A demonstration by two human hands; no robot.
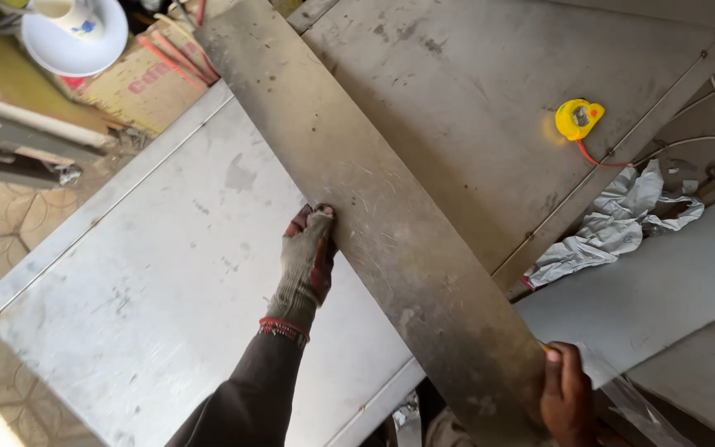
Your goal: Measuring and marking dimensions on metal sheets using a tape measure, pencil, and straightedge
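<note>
Here, near to far:

Right hand: the bare right hand [568, 396] at the lower right of the frame curls over the near end of the long metal strip [366, 207], with something thin and yellowish, perhaps a pencil, peeking out by the fingers; I cannot tell how it is pinched. Gripping the end looks meant to keep the strip from swinging.

Left hand: the left hand [309, 257], in a grey knit glove with red trim, sits at centre frame with fingers hooked on the strip's left edge, likely steadying it partway along; the glove suits a sharp sheet edge.

Metal strip: it runs diagonally from the lower right to the upper middle, lying across both sheet-metal panels.

Counter: the metal counter [151, 298] fills the lower left, a second steel panel [473, 91] the upper right; both are flat, so the strip rests level.

Crumpled rag: a grey-white cloth [614, 223] lies at the right, clear of the strip.

Tape measure: a yellow tape measure [578, 117] rests on the far panel, upper right, within reach.

Plate: a white plate [72, 41] with a cup sits upper left on cardboard, well apart.
</note>
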